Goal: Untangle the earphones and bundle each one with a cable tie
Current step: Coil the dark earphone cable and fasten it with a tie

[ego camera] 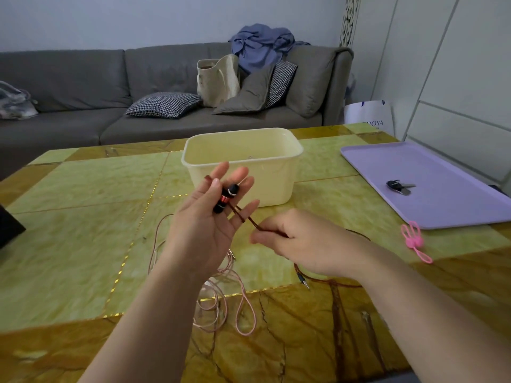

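Note:
My left hand is raised palm toward me with its fingers spread, and its thumb pins the black-and-red earbuds of the brown earphone against them. The brown braided cable runs from the buds between the fingers to my right hand, which pinches it. The rest of that cable trails under my right wrist to its jack plug on the table. A pink earphone cable lies in loose loops below my left forearm. Pink cable ties lie at the right.
A cream plastic tub stands just behind my hands. A purple tray at the right holds keys. A dark object pokes in at the left edge. A grey sofa stands beyond the green-and-brown table.

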`<state>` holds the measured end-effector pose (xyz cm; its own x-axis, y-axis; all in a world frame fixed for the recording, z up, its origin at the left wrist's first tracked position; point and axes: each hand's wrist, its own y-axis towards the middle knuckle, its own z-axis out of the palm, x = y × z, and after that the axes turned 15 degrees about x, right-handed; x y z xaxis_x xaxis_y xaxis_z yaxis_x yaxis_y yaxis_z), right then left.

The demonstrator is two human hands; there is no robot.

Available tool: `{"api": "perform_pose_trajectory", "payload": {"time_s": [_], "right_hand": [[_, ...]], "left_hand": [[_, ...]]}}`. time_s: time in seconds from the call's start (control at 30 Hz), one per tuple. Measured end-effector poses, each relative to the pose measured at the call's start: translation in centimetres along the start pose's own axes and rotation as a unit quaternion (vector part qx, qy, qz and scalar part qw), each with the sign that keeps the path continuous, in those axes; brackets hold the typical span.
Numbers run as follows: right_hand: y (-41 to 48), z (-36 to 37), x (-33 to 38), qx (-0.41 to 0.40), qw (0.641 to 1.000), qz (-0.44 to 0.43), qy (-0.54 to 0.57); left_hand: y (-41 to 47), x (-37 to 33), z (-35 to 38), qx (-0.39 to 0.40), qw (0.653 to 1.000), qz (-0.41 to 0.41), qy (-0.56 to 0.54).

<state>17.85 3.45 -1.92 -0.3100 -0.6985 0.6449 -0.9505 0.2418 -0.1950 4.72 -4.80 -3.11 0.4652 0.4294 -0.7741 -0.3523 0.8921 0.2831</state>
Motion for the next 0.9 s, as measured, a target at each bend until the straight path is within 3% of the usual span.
{"api": "perform_pose_trajectory", "payload": {"time_s": [0.17,0.43,0.77,0.9], "right_hand": [[-1.4,-1.1,1.2,0.018,0.996,0.040,-0.077],[-3.3,-2.3,1.6,0.028,0.982,0.083,-0.165],[-2.5,-3.2,1.0,-0.114,0.991,0.016,-0.067],[-2.2,-3.1,0.6,-0.131,0.991,-0.015,-0.021]], "left_hand": [[-0.2,0.7,0.2,0.013,0.994,-0.033,0.105],[-0.7,2.2,0.9,0.088,0.942,-0.125,0.298],[-1.2,2.3,1.2,0.135,0.932,-0.193,0.276],[-1.1,2.2,1.3,0.135,0.941,-0.197,0.238]]}}
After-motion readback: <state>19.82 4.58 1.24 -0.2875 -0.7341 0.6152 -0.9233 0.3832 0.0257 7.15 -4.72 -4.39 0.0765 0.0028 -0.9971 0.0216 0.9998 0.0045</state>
